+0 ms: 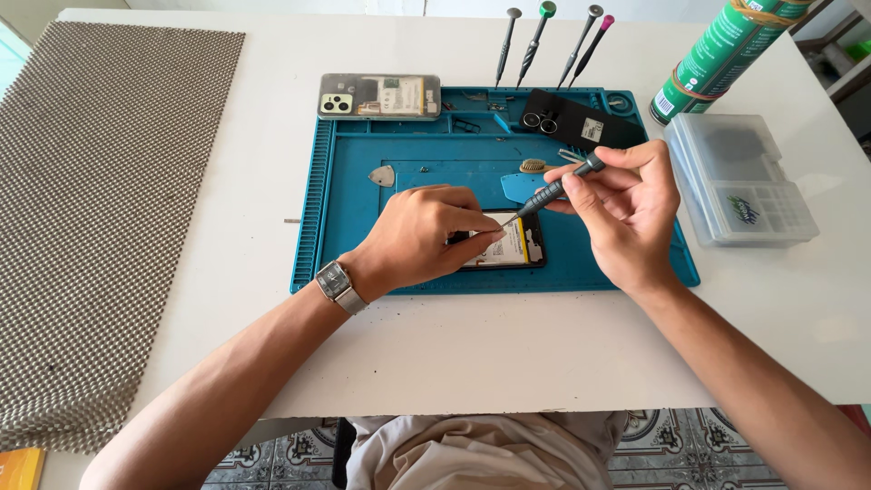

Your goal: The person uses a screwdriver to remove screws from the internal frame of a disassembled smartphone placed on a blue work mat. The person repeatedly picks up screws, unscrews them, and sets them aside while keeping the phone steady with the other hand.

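1. An opened phone (508, 247) lies face down near the front edge of a blue repair mat (363, 209), its back cover off and its pale battery exposed.
2. The left hand (426, 234) rests on the phone's left end, fingers curled down over it and pinning it to the mat; a metal-strapped watch (340, 286) sits on the wrist.
3. The right hand (626, 204), just right of the phone, pinches a slim grey screwdriver (553, 191) between thumb and fingertips, the tip angled down to the phone's upper edge beside the left fingers.
4. Judged from the bared interior, the opening appears done and work on the inner screws or parts seems under way; whether any screw is out cannot be told, and the phone remains unassembled.
5. At the mat's rear, a black back cover (576, 120) with camera rings lies right of centre, and a second phone (379, 96) with a clear back lies left of it.
6. A grey triangular pick (385, 176) sits on the mat behind the left hand.
7. Four screwdrivers (553, 41) stand upright behind the mat's rear edge.
8. Right of the mat, on the white bench (508, 354), stand a clear plastic parts box (739, 181) and a green spray can (721, 54); a woven grey mesh sheet (100, 218) covers the bench well to the mat's left.
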